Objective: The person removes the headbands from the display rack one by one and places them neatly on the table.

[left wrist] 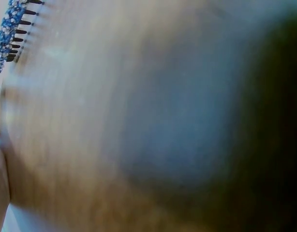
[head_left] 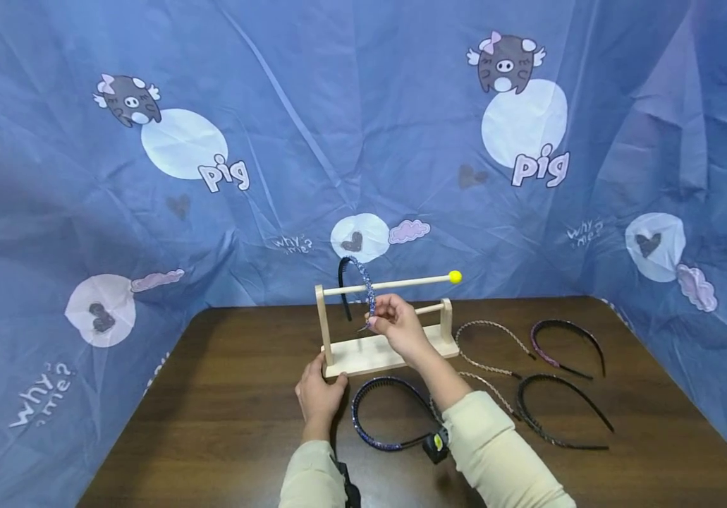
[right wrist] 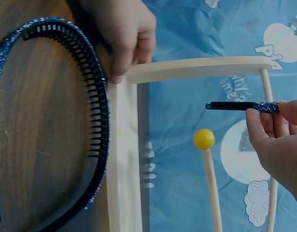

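Observation:
A wooden stand (head_left: pixel 359 356) has an upper rod (head_left: pixel 414 283) tipped with a yellow ball (head_left: pixel 455 276) and a shorter lower rod. My right hand (head_left: pixel 401 333) pinches a blue glittery headband (head_left: pixel 368 286) by one end; its arch passes over the upper rod near the left post. In the right wrist view, a black tip of this headband (right wrist: pixel 230 106) sticks out past the fingers. At the left end of the base, my left hand (head_left: pixel 320 395) grips the corner, thumb in front. The left wrist view is mostly blurred tabletop.
Another blue glittery headband (head_left: pixel 358 420) lies in front of the stand, close under my right forearm. On the right lie two braided headbands, one farther back (head_left: pixel 490 368), a purple one (head_left: pixel 547 353) and a dark one (head_left: pixel 531 423). A blue printed cloth (head_left: pixel 350 141) hangs behind the table.

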`<action>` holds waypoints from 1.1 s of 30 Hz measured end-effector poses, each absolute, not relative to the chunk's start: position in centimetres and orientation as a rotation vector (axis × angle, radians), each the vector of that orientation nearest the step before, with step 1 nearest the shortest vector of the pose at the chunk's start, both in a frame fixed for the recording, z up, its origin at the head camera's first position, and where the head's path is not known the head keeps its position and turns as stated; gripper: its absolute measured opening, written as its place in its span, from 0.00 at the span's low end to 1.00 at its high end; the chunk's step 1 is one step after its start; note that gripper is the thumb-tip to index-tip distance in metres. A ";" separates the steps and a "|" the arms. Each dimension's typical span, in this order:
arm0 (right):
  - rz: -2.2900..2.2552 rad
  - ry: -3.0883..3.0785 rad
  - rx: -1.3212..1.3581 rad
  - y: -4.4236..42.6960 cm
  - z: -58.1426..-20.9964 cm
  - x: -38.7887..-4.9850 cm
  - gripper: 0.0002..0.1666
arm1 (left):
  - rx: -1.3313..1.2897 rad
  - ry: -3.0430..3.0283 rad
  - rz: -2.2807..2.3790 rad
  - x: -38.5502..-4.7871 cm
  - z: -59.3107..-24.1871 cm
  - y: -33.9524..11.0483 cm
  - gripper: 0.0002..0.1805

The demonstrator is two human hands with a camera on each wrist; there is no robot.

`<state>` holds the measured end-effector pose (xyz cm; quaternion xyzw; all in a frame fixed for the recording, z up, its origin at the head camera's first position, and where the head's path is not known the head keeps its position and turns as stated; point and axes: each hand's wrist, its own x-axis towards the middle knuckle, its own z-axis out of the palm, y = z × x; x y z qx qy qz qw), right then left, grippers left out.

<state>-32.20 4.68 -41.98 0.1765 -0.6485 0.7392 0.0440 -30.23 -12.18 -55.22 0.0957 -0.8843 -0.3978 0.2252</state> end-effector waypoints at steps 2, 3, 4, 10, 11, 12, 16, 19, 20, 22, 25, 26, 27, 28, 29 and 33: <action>2.296 -1.921 0.535 4.9 -41.6 -32.2 0.14 | 0.266 -2.441 -1.096 -30.4 -55.1 -12.3 0.34; 2.320 -1.883 0.532 5.1 -41.4 -32.2 0.14 | 0.267 -2.442 -1.098 -30.5 -55.0 -12.3 0.34; 2.344 -1.844 0.529 5.3 -41.1 -32.2 0.13 | 0.269 -2.442 -1.097 -30.5 -54.9 -12.4 0.34; 2.435 -1.629 0.519 7.7 -40.1 -31.3 0.12 | 0.294 -2.447 -1.112 -30.6 -54.5 -12.1 0.35; 2.433 -1.609 0.519 8.3 -40.1 -31.1 0.13 | 0.295 -2.450 -1.117 -30.5 -54.4 -12.1 0.35; 2.431 -1.593 0.522 8.9 -40.0 -30.9 0.14 | 0.295 -2.452 -1.122 -30.4 -54.4 -12.0 0.35; 2.419 -1.577 0.542 11.5 -40.1 -30.1 0.16 | 0.299 -2.445 -1.138 -30.2 -54.4 -11.7 0.35; 2.401 -1.585 0.550 13.4 -40.4 -29.6 0.17 | 0.299 -2.444 -1.130 -30.1 -54.6 -11.6 0.35; 2.394 -1.588 0.553 14.0 -40.5 -29.4 0.17 | 0.298 -2.446 -1.127 -30.1 -54.7 -11.6 0.35; 2.389 -1.583 0.562 15.1 -40.9 -29.3 0.16 | 0.293 -2.444 -1.125 -30.1 -54.8 -11.7 0.35; 2.399 -1.565 0.563 16.6 -41.6 -29.3 0.16 | 0.292 -2.441 -1.126 -30.2 -55.0 -11.8 0.35; 2.407 -1.555 0.563 16.9 -41.8 -29.4 0.16 | 0.294 -2.440 -1.125 -30.2 -55.0 -11.8 0.35; 2.416 -1.545 0.558 17.3 -42.0 -29.5 0.16 | 0.294 -2.438 -1.126 -30.1 -55.0 -11.9 0.35; 2.418 -1.541 0.547 17.5 -42.2 -29.5 0.16 | 0.294 -2.439 -1.123 -30.1 -55.0 -11.9 0.35; 2.421 -1.533 0.539 17.8 -42.4 -29.6 0.16 | 0.294 -2.441 -1.121 -30.1 -55.0 -11.9 0.35; 2.405 -1.533 0.521 18.7 -42.9 -29.9 0.15 | 0.301 -2.445 -1.116 -30.0 -54.7 -12.1 0.35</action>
